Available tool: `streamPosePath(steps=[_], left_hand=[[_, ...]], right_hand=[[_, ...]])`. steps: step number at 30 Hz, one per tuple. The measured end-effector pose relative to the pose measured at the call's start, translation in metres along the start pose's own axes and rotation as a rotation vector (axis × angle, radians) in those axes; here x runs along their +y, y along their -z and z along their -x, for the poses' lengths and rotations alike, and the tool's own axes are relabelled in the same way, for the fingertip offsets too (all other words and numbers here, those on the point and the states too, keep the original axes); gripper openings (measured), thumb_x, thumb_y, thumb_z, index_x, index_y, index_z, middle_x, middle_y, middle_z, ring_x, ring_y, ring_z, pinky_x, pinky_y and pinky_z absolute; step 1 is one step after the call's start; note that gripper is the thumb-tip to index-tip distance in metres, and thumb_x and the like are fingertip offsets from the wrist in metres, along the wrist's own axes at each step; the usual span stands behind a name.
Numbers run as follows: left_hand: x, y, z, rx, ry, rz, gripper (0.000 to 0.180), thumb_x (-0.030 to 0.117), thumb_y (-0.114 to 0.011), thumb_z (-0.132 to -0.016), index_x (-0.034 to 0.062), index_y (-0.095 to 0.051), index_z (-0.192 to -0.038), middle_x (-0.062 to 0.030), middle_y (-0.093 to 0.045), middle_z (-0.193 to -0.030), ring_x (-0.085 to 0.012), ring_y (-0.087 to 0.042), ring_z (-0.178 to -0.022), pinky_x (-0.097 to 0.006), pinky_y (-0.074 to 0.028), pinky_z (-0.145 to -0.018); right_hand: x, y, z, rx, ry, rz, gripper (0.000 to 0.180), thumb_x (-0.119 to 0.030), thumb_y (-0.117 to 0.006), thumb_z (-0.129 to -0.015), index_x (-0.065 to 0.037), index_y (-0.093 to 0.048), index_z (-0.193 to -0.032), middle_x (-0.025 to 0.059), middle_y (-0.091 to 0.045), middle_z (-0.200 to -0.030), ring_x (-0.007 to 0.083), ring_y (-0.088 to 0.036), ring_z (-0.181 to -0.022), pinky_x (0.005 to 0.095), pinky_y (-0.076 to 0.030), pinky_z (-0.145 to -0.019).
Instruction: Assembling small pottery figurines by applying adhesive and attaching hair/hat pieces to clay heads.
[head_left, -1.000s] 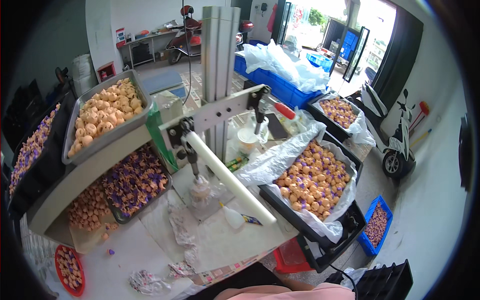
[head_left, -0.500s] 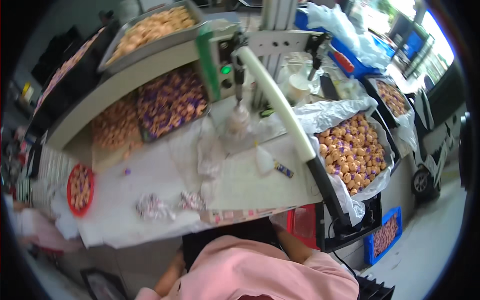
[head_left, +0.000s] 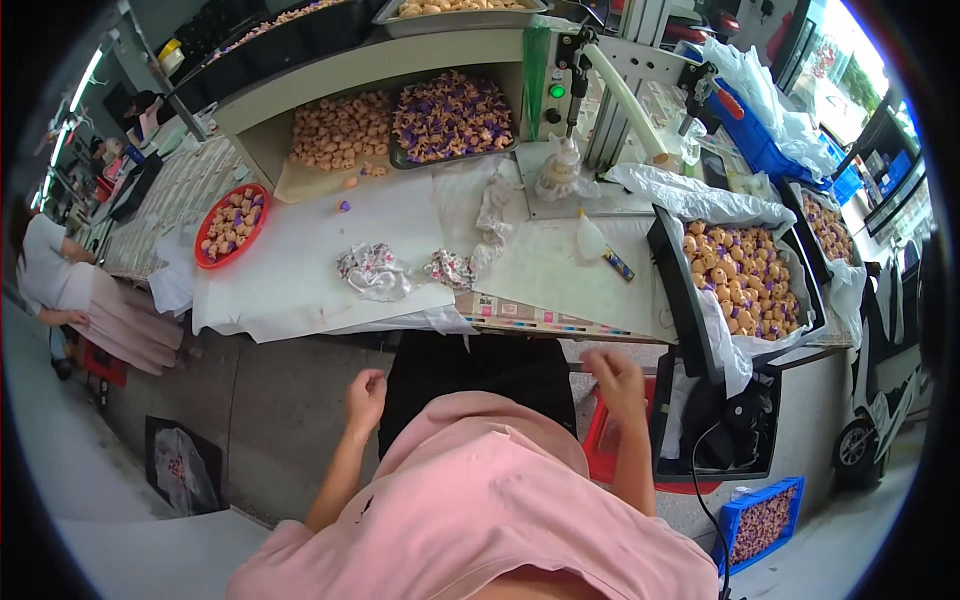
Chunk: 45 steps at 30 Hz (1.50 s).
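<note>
Your left hand (head_left: pixel 366 390) hangs below the front edge of the worktop (head_left: pixel 300 290), fingers curled loosely into the palm with nothing in them. Your right hand (head_left: pixel 615 378) is also off the worktop, just below its front edge near the right end, fingers half bent; it looks empty, though the palm side is hidden from this view.

The things nearest your fingers are the two crumpled wrapper bundles: the larger silvery one (head_left: pixel 374 272) lies on the white sheet near the front edge, and the smaller patterned one (head_left: pixel 449 268) sits just beside it to the right. Both are well apart from either hand, above and between them in the picture, with the front edge of the worktop between.

To work cleanly here, you would do best to bring your hands up over the front edge first, then come down on a bundle from above instead of dragging along the white sheet, which looks loose and likely to slide. Keep your right elbow clear of the black tray of wrapped sweets (head_left: pixel 745 280) at the right end, since its plastic liner overhangs the rim and could snag.
</note>
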<state>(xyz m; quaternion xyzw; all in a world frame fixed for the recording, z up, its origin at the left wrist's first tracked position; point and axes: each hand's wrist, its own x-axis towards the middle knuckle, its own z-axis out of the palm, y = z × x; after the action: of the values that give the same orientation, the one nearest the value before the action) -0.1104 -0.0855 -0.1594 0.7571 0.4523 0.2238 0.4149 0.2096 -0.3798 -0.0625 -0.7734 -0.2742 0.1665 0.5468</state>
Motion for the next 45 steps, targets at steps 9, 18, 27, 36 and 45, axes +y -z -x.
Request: streamPosePath(steps=[9, 18, 27, 36, 45], left_hand=[[0.165, 0.027, -0.033, -0.074, -0.456, 0.121, 0.015, 0.006, -0.060, -0.089, -0.0021, -0.064, -0.102, -0.0071, -0.065, -0.092, -0.0107, -0.061, -0.077, -0.024, -0.049, -0.070], [0.166, 0.028, -0.062, -0.045, -0.322, 0.073, 0.016, 0.006, -0.060, -0.088, -0.0018, -0.064, -0.102, -0.0090, -0.064, -0.093, -0.0131, -0.061, -0.079, -0.025, -0.050, -0.069], [0.197, -0.025, -0.106, -0.146, -0.411, 0.165, 0.015, 0.006, -0.059, -0.089, 0.0003, -0.065, -0.101, -0.0083, -0.062, -0.096, -0.0149, -0.060, -0.081, -0.026, -0.049, -0.071], [0.238, -0.101, -0.100, -0.710, 0.184, 0.986, 0.045, 0.030, -0.054, -0.097, 0.0062, -0.040, -0.133, -0.0041, -0.057, -0.107, -0.0118, -0.059, -0.092, -0.023, -0.052, -0.072], [0.232, -0.086, -0.110, -0.742, 0.246, 0.937, 0.039, 0.022, -0.061, -0.093, 0.0066, -0.044, -0.125, -0.0068, -0.060, -0.100, -0.0147, -0.063, -0.091, -0.027, -0.057, -0.061]], right_hand=[[-0.051, -0.021, -0.162, 0.477, 0.450, 0.580, 0.026, -0.020, -0.067, -0.083, -0.003, -0.064, -0.102, 0.0133, -0.065, -0.099, 0.0332, -0.057, -0.094, 0.0403, -0.046, -0.082], [-0.039, -0.034, -0.183, 0.274, 0.175, 0.773, 0.040, -0.028, -0.073, -0.076, -0.001, -0.063, -0.104, 0.0188, -0.064, -0.101, 0.0359, -0.056, -0.096, 0.0426, -0.045, -0.085], [-0.052, -0.052, -0.133, 0.278, 0.109, 0.131, 0.032, -0.015, -0.070, -0.081, 0.001, -0.061, -0.108, 0.0076, -0.060, -0.092, 0.0182, -0.058, -0.084, 0.0295, -0.046, -0.075], [-0.081, -0.115, -0.118, -0.032, 0.358, 0.176, 0.031, -0.007, -0.065, -0.083, -0.001, -0.058, -0.112, 0.0077, -0.057, -0.105, 0.0183, -0.056, -0.091, 0.0297, -0.046, -0.080], [-0.020, 0.001, -0.148, 0.325, 0.233, 0.795, 0.029, -0.009, -0.067, -0.081, -0.002, -0.063, -0.108, 0.0164, -0.059, -0.108, 0.0342, -0.051, -0.104, 0.0423, -0.041, -0.091]])
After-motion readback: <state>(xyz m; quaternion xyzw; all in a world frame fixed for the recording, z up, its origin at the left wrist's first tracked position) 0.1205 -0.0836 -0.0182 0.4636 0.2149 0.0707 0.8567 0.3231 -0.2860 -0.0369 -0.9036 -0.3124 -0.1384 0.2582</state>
